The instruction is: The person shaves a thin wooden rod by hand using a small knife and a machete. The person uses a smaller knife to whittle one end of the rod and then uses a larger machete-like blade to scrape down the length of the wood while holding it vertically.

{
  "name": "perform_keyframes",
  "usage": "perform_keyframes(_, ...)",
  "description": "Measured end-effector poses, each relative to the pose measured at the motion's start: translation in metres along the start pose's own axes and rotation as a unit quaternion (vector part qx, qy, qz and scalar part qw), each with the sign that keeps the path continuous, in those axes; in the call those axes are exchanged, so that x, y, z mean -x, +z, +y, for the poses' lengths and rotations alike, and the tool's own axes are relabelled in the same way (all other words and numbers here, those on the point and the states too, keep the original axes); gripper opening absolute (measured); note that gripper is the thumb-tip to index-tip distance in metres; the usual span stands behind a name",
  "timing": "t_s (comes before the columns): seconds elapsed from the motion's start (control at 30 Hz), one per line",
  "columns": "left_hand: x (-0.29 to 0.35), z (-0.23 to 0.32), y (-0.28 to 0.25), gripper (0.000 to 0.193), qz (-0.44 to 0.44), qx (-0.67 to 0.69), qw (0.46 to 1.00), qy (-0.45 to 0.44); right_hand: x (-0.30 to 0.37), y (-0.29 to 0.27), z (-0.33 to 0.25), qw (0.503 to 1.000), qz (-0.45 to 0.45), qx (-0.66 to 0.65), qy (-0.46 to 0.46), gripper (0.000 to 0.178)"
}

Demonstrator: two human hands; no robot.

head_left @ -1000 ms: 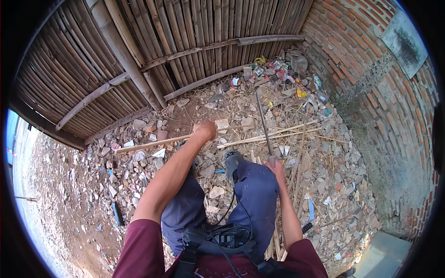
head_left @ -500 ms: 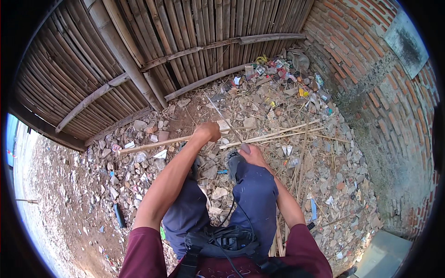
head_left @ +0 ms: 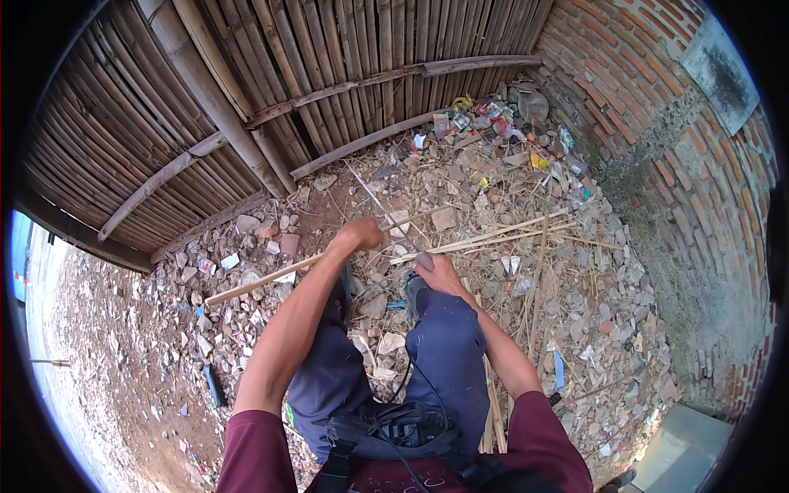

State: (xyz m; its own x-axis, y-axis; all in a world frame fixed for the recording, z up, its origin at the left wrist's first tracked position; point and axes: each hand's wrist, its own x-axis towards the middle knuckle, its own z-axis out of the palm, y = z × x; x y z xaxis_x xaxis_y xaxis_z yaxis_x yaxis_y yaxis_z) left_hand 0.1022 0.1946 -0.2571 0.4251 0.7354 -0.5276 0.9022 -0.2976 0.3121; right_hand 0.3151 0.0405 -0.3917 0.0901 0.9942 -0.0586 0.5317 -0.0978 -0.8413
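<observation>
My left hand is closed around a long pale bamboo pole that lies across the rubble in front of my knees. Just to its right, my right hand grips the grey handle of a thin long blade. The blade slants up and to the left, crossing the pole next to my left fist. Past my hands, split bamboo strips run on to the right. My legs in dark blue trousers are bent beneath both arms.
A bamboo fence closes the back and a brick wall the right. Stones, straw and coloured litter cover the ground. More bamboo strips lie by my right leg. A grey slab sits at the lower right.
My right hand has moved left and closer to my left hand, and the blade has swung from pointing straight away to slanting left across the pole. My left hand keeps its hold.
</observation>
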Motion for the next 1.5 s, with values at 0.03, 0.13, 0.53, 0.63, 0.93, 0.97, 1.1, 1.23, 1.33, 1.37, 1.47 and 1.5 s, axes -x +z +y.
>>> perform_keyframes(0.03,-0.007,0.000,0.008,0.044,-0.001,0.001,1.000,0.000,0.000,0.000,0.001,1.000,0.000,0.000,0.001,0.034)
perform_keyframes(0.13,-0.019,0.008,0.018,0.046,-0.001,-0.044,0.999,-0.005,-0.002,0.000,0.017,1.000,0.001,-0.002,0.013,0.034)
perform_keyframes(0.53,0.001,0.029,0.014,0.044,-0.016,-0.055,0.998,-0.036,-0.007,-0.003,0.047,0.995,0.000,0.082,0.049,0.034)
perform_keyframes(0.63,0.007,0.031,0.012,0.043,-0.012,-0.067,0.995,-0.068,-0.003,0.004,0.041,0.989,0.023,0.113,0.090,0.035)
perform_keyframes(0.93,0.001,0.026,0.023,0.040,0.049,-0.063,0.996,-0.045,-0.008,-0.001,0.029,0.989,0.023,0.123,0.074,0.038)
perform_keyframes(0.97,0.002,0.030,0.018,0.040,0.042,-0.068,0.996,-0.037,-0.010,-0.003,0.031,0.986,0.031,0.131,0.102,0.038)
perform_keyframes(1.1,0.006,0.019,0.015,0.042,0.039,-0.058,0.997,-0.033,-0.008,-0.004,0.019,0.992,0.023,0.118,0.033,0.033)
perform_keyframes(1.23,0.004,0.025,0.021,0.041,0.044,-0.091,0.995,-0.026,-0.004,0.012,0.046,0.996,0.072,0.056,-0.013,0.027)
perform_keyframes(1.33,0.009,0.037,0.016,0.038,0.048,-0.103,0.994,-0.009,-0.012,0.020,0.078,0.942,-0.081,-0.238,0.223,0.027)
perform_keyframes(1.37,0.010,0.031,0.016,0.038,0.059,-0.095,0.994,-0.006,-0.013,0.019,0.077,0.872,-0.164,-0.402,0.228,0.030)
perform_keyframes(1.47,0.010,0.030,0.014,0.038,0.061,-0.101,0.993,-0.005,-0.014,0.025,0.074,0.969,-0.044,-0.142,0.197,0.022)
perform_keyframes(1.5,0.009,0.032,0.012,0.038,0.051,-0.112,0.992,-0.010,-0.014,0.025,0.078,0.995,0.078,0.065,-0.010,0.032)
